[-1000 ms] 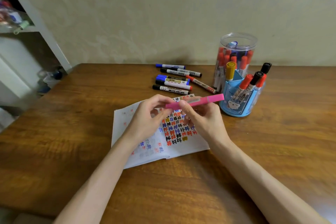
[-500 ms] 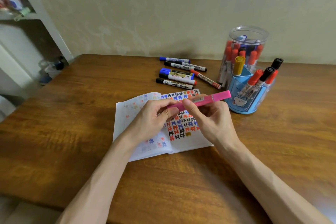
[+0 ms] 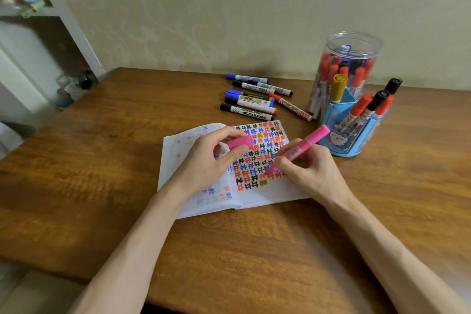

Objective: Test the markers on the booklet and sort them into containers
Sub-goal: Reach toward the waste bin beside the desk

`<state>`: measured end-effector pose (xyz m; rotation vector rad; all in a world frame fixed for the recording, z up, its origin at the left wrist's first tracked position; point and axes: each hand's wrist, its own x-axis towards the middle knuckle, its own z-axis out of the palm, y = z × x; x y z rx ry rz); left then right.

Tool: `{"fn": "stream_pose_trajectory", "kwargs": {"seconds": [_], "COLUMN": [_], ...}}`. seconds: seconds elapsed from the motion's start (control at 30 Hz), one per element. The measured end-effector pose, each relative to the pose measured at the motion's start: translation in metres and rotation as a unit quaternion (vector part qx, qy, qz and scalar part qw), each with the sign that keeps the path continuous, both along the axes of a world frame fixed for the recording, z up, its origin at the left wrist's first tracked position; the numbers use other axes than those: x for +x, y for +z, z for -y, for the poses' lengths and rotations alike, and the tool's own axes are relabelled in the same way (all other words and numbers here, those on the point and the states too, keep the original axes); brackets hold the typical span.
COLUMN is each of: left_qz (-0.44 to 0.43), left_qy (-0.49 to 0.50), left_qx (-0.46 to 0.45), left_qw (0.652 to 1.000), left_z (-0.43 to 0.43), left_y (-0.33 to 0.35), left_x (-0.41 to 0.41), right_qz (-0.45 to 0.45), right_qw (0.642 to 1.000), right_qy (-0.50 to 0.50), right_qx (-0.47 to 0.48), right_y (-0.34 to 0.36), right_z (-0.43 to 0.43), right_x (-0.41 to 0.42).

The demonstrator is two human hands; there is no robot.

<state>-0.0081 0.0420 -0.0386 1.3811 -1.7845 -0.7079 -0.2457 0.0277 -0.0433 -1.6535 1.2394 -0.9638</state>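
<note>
An open booklet (image 3: 277, 192) lies on the wooden table (image 3: 102, 160), its right page filled with coloured test marks. My right hand (image 3: 309, 173) grips a pink marker (image 3: 305, 144), tip down on the right page. My left hand (image 3: 206, 160) rests on the left page and holds the pink cap (image 3: 239, 141). Several loose markers (image 3: 251, 100) lie beyond the booklet. A blue pen holder (image 3: 351, 135) with markers stands at the right, a clear jar (image 3: 344, 69) of markers behind it.
A white shelf unit (image 3: 51, 7) stands at the left beyond the table's edge. The wall runs close behind the table. The table's front edge is near my forearms.
The pink marker was held capped between both hands. Now the cap is off in my left hand, and my right hand has lowered the tip to the page.
</note>
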Motion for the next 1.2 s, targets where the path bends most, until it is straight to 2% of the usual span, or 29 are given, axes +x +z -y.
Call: {"fn": "stream_pose_trajectory", "kwargs": {"seconds": [0.13,0.27,0.53,0.83,1.03,1.2], "left_qz": [0.017,0.030,0.029,0.029,0.028,0.032], "left_qy": [-0.002,0.006,0.008,0.005,0.001,-0.003], "left_qx": [-0.003,-0.012,-0.019,-0.023,-0.024,-0.025], "left_qw": [1.000,0.999,0.999,0.999,0.999,0.999], "left_z": [-0.002,0.000,0.000,-0.001,0.000,-0.001], "left_y": [-0.005,-0.009,-0.009,-0.011,-0.012,-0.012], "left_x": [-0.003,-0.001,-0.001,-0.001,-0.001,-0.001], "right_qz": [-0.036,-0.031,-0.068,-0.066,-0.059,-0.064], "right_qw": [0.999,0.999,0.994,0.992,0.996,0.993], "right_qy": [0.003,0.035,0.086,0.108,0.072,0.100], "right_qx": [0.020,0.025,-0.004,0.000,-0.006,0.006], "right_y": [0.002,0.005,0.004,0.004,0.004,0.006], "right_z": [0.002,0.001,0.004,0.004,0.005,0.003], "right_x": [-0.005,-0.008,-0.014,-0.015,-0.015,-0.012]}}
